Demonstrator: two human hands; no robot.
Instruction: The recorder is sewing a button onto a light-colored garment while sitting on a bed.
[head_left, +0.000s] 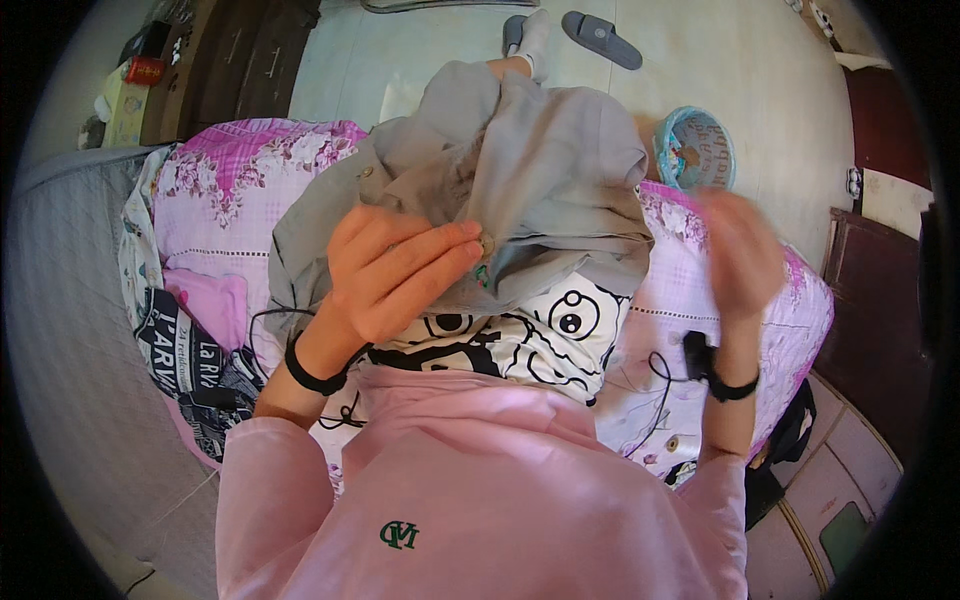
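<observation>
A grey-khaki garment (575,150) is bunched over my lap. My left hand (385,270) pinches a fold of it between thumb and fingers, right beside a small round button (487,244). A bit of green shows just below that button. Another button (367,172) sits on the cloth farther up to the left. My right hand (742,255) is raised off to the right, apart from the garment and smeared by motion. Its fingers look drawn together, but whether they hold anything cannot be made out. Black bands circle both wrists.
A spool of thread (682,443) lies on the pink floral bedspread (215,215) by my right forearm. Under the garment is a white cloth with black cartoon drawings (575,345). A blue wastebasket (728,150) and a grey slipper (603,40) are on the floor ahead.
</observation>
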